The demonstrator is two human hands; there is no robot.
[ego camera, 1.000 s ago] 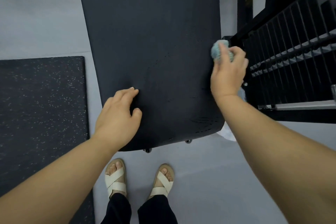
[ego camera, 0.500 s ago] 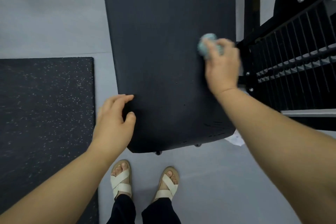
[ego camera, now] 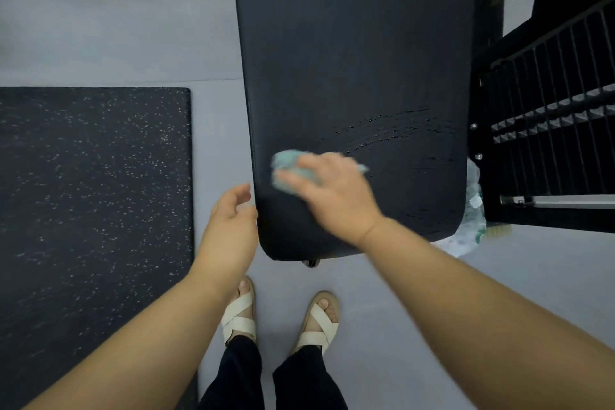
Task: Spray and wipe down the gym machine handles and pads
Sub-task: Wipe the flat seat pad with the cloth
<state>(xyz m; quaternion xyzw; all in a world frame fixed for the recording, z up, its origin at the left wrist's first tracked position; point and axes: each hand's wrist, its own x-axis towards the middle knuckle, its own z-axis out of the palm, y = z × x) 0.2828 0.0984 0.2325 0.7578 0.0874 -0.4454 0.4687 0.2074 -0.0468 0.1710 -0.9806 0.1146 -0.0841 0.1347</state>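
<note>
Where grey floor surrounds it, the pad shows streaks.

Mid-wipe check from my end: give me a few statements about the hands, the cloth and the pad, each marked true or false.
1. The right hand holds a teal cloth on the black pad. True.
2. The cloth is at the pad's right edge, next to the metal frame. False: it is near the pad's left edge, towards the near end.
3. Wet streaks show on the pad to the right of the cloth. True.
4. The left hand holds a spray bottle. False: it holds nothing, and its fingers are relaxed beside the pad's left edge.
5. The person stands on the speckled mat. False: the sandals are on the grey floor, and the mat lies to the left.
</note>
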